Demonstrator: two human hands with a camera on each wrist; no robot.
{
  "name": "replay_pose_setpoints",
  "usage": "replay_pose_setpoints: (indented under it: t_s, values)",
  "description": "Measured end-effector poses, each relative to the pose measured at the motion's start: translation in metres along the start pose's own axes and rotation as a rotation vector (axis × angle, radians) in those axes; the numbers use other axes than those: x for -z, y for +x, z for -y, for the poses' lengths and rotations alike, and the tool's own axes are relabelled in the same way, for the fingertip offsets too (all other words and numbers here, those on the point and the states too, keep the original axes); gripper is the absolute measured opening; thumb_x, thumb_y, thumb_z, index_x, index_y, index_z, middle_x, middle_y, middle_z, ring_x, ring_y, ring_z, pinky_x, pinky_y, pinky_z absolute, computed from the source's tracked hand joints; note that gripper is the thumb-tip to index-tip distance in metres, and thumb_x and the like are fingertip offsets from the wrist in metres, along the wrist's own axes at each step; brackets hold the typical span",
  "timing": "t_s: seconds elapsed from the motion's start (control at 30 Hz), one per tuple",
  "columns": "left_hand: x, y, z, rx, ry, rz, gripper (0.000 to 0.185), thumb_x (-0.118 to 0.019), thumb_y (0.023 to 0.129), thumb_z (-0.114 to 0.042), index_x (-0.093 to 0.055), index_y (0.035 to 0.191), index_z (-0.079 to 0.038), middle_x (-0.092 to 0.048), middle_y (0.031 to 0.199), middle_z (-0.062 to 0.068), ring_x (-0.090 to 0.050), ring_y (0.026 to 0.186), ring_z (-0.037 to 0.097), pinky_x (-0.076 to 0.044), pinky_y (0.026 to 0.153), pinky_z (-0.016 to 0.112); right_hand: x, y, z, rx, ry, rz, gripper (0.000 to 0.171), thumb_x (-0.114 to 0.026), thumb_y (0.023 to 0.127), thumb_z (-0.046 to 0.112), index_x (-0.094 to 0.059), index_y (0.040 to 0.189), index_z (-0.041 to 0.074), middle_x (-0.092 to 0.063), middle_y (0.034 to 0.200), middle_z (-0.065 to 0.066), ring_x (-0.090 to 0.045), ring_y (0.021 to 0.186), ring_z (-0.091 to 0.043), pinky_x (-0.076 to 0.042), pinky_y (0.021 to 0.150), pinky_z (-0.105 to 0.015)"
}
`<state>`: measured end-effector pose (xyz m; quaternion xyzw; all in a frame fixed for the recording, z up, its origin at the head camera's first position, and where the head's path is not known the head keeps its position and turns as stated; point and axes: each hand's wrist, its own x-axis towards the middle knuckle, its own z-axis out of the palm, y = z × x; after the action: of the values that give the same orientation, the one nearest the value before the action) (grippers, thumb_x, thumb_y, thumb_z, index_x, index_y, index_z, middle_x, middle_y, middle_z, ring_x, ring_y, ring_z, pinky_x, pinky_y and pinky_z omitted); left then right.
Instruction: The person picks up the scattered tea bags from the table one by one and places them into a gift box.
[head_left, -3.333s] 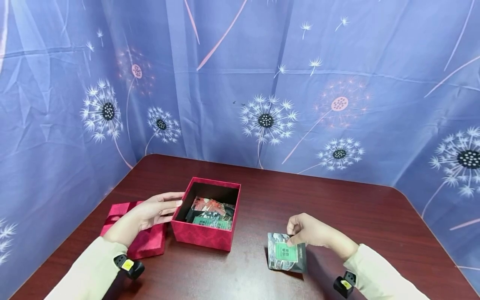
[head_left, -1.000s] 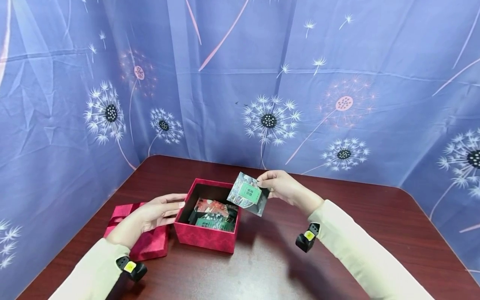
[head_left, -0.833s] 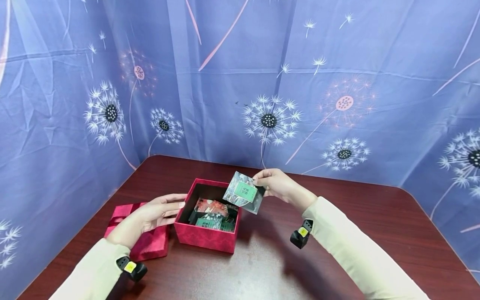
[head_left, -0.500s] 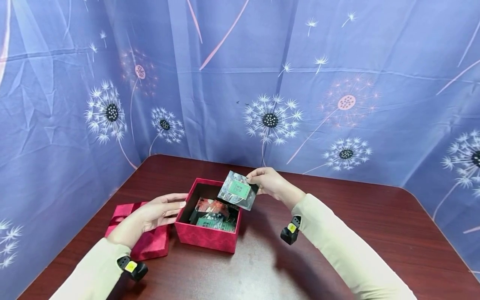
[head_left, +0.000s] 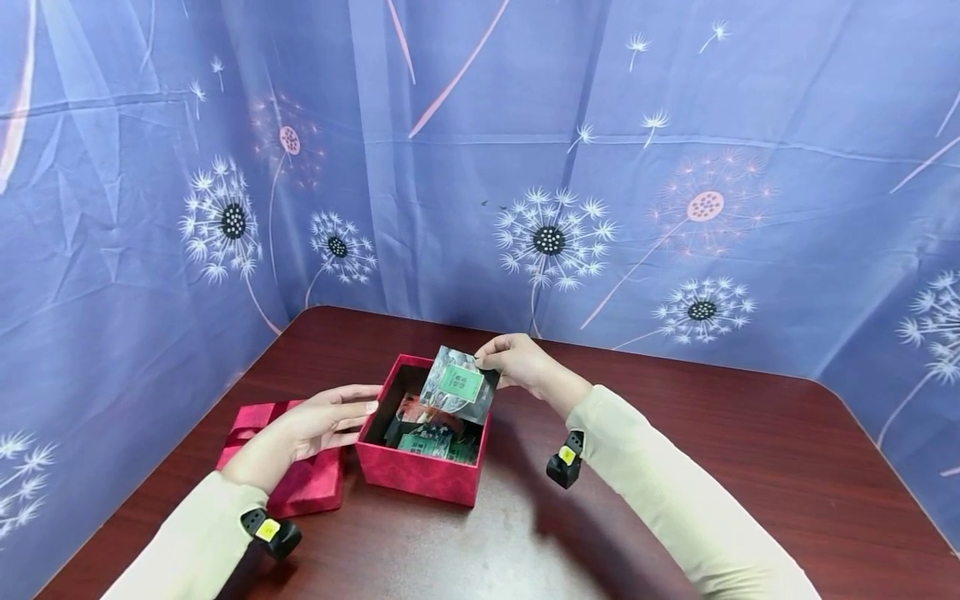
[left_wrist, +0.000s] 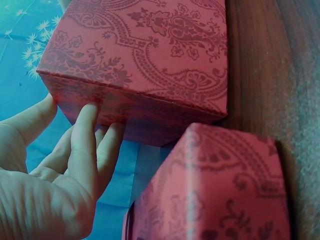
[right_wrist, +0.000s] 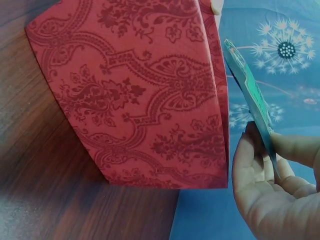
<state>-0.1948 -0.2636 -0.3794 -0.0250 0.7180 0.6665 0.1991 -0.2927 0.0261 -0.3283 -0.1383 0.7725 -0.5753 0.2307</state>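
Observation:
In the head view, my right hand (head_left: 522,365) pinches a flat square sachet (head_left: 459,385) with a green label at its right edge. The sachet is tilted over the right back part of an uncovered red patterned box (head_left: 417,475). The right wrist view has the sachet (right_wrist: 255,102) edge-on above the box rim, between thumb and fingers. My left hand (head_left: 330,421) touches the box's left side with extended fingers; in the left wrist view its fingertips (left_wrist: 90,111) meet the box wall. Several sachets (head_left: 426,443), red and green, lie inside the box.
Left of the box a red lid (head_left: 311,487) with a ribbon lies on the brown table (head_left: 675,442), partly beneath my left forearm. A blue dandelion-print curtain (head_left: 450,167) hangs behind and at the sides.
My right hand has lifted the sachet from the table on the right and carried it left, over the box. My left hand has stayed at the box's side.

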Motion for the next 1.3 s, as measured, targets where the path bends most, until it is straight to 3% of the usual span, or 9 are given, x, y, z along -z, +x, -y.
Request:
replay_pose_setpoints:
  t_s: [0.37,0.67,0.87,1.03,1.3]
  values:
    - [0.0,0.001,0.002,-0.011,0.001,0.013,0.064,-0.058,0.094,-0.028,-0.03,0.147,-0.003,-0.045,0.142,0.02,-0.055,0.117,0.02,-0.048,0.096,0.036,-0.014,0.003,0.001,0.043,-0.157,-0.037,0.015,-0.058,0.09,0.002,-0.065,0.101,-0.005,-0.066,0.097,-0.009,-0.059,0.091,-0.015,-0.055,0.075,-0.037]
    - [0.0,0.001,0.001,0.005,0.0,-0.007,0.064,-0.058,0.094,-0.027,-0.031,0.147,-0.003,-0.044,0.142,0.019,-0.055,0.114,0.018,-0.048,0.096,0.035,-0.022,0.001,0.002,0.103,-0.261,-0.034,0.012,-0.058,0.09,0.001,-0.067,0.097,-0.004,-0.068,0.093,-0.01,-0.058,0.084,-0.012,-0.054,0.07,-0.03]
    - [0.0,0.001,0.001,-0.001,0.0,0.0,0.065,-0.058,0.094,-0.028,-0.031,0.147,-0.003,-0.046,0.141,0.019,-0.055,0.115,0.019,-0.048,0.097,0.036,-0.023,0.0,0.001,0.142,-0.322,-0.029,0.011,-0.058,0.089,0.0,-0.067,0.094,-0.004,-0.068,0.089,-0.01,-0.052,0.074,-0.01,-0.045,0.06,-0.022]
    - [0.001,0.001,0.002,0.003,-0.018,-0.002,0.063,-0.058,0.094,-0.027,-0.032,0.146,-0.003,-0.05,0.138,0.016,-0.056,0.115,0.019,-0.049,0.096,0.035,-0.022,-0.001,0.001,0.17,-0.38,-0.011,0.009,-0.061,0.088,0.002,-0.067,0.093,-0.003,-0.069,0.089,-0.011,-0.051,0.074,-0.01,-0.041,0.064,-0.021]
    - [0.001,0.0,0.001,0.002,-0.022,0.001,0.063,-0.059,0.094,-0.027,-0.032,0.146,-0.003,-0.054,0.133,0.013,-0.058,0.112,0.018,-0.05,0.095,0.035,-0.02,-0.001,0.001,0.258,-0.535,0.043,0.008,-0.062,0.085,0.001,-0.068,0.09,0.0,-0.07,0.083,-0.009,-0.053,0.07,-0.008,-0.043,0.065,-0.021]
